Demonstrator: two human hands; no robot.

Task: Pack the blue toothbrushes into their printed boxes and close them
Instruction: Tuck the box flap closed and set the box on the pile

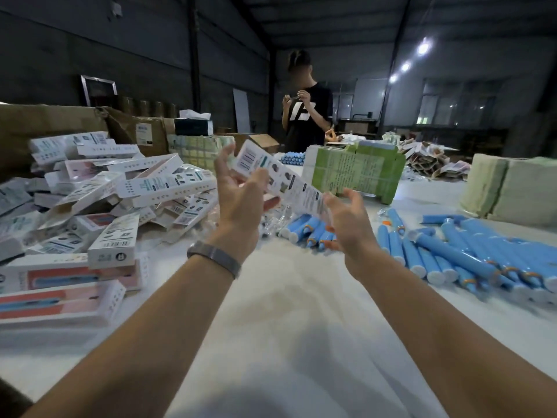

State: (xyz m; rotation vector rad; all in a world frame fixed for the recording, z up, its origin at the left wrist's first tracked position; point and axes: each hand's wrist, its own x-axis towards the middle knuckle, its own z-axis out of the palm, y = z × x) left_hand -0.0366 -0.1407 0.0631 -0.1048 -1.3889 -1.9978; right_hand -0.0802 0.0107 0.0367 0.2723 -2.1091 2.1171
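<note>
Both forearms reach forward over the white table [286, 312]; left hand [241, 197] and right hand [349, 218] are spread, fingers loose, gripping nothing; a printed box [280, 179] tilts between them, contact unclear; blue toothbrushes [452, 254] lie right of the right hand; more boxes [114, 188] heap left of the left hand.

Printed box [281, 179] tilted between open left hand [241, 191] and right hand [349, 218]; blue toothbrushes [470, 254] on table [286, 312].
</note>
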